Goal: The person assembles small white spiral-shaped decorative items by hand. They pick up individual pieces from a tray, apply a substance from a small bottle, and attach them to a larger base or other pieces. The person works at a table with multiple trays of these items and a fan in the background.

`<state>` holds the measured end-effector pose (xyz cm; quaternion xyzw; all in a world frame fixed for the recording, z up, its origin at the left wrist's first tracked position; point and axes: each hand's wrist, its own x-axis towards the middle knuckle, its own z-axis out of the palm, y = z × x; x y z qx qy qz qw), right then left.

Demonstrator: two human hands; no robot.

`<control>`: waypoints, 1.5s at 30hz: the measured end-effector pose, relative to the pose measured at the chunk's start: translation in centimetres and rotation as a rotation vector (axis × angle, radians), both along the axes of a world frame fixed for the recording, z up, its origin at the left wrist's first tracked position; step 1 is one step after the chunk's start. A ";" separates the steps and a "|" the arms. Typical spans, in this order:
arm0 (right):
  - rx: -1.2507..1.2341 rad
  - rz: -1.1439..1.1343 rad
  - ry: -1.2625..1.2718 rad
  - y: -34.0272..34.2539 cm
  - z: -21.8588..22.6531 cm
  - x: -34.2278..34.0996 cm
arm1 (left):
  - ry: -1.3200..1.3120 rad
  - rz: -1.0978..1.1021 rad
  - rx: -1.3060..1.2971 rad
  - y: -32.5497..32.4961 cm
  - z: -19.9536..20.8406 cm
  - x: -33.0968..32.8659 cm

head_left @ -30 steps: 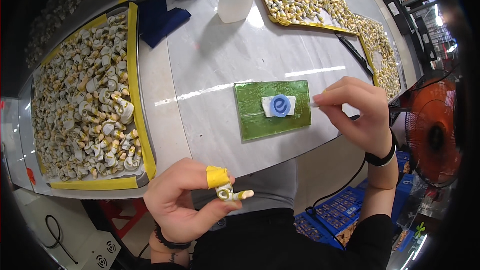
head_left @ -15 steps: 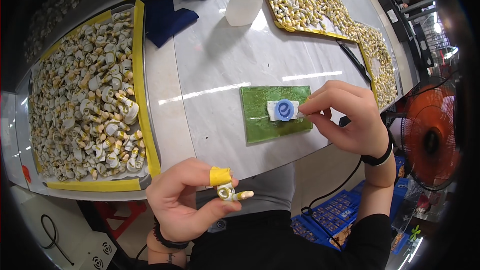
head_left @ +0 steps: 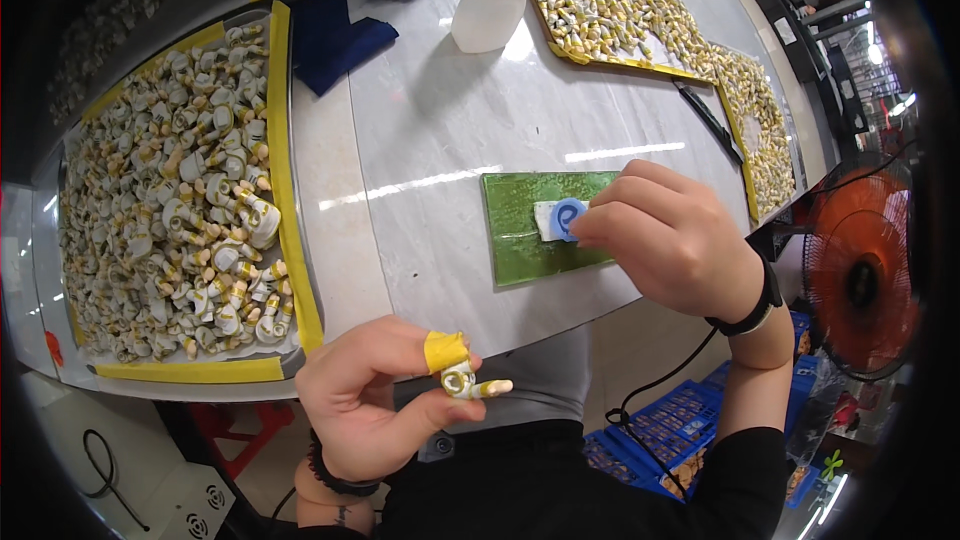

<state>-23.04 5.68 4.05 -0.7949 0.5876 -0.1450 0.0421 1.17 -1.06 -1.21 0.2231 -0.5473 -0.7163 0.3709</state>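
Note:
My left hand (head_left: 375, 395) pinches a small figurine part (head_left: 460, 380) between thumb and forefinger. The part is white with yellow bands and a peach-coloured tip pointing right. Yellow tape wraps the forefinger's end. My right hand (head_left: 675, 240) is closed, its fingertips at the right edge of a round blue cap (head_left: 566, 217) with a dark ring mark. What those fingertips pinch, if anything, is hidden. Under the cap lies a white block (head_left: 543, 221), which sits on a green slab (head_left: 515, 255) on the table. The fingers cover the block's right end.
A large tray of similar white-and-yellow parts (head_left: 170, 200) stands at the left. Two more trays of small parts (head_left: 610, 0) lie at the back right. A white pump bottle (head_left: 490, 10), dark blue cloth (head_left: 340, 45) and black pen-like tool (head_left: 710, 125) lie around. An orange fan (head_left: 860, 270) is at right.
My right hand has moved slightly left and down, so its fingertips now overlap the blue cap's right edge. My left hand has shifted slightly right, keeping the figurine part.

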 end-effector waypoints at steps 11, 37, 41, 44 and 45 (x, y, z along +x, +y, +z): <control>-0.062 -0.175 -0.683 1.9 1.6 3.3 | 0.001 0.017 -0.103 0.9 0.2 -0.4; -0.167 0.067 -0.777 2.3 0.2 5.5 | -0.053 -0.047 -0.475 0.9 1.5 -1.3; -0.205 0.045 -0.761 2.4 -0.2 5.6 | -0.076 -0.075 -0.479 0.5 1.5 -1.2; -0.243 0.053 -0.711 2.4 -0.3 5.4 | -0.102 -0.042 -0.534 0.6 1.5 -1.5; -0.260 0.045 -0.705 2.4 -0.4 5.5 | -0.119 -0.011 -0.572 0.8 1.5 -1.5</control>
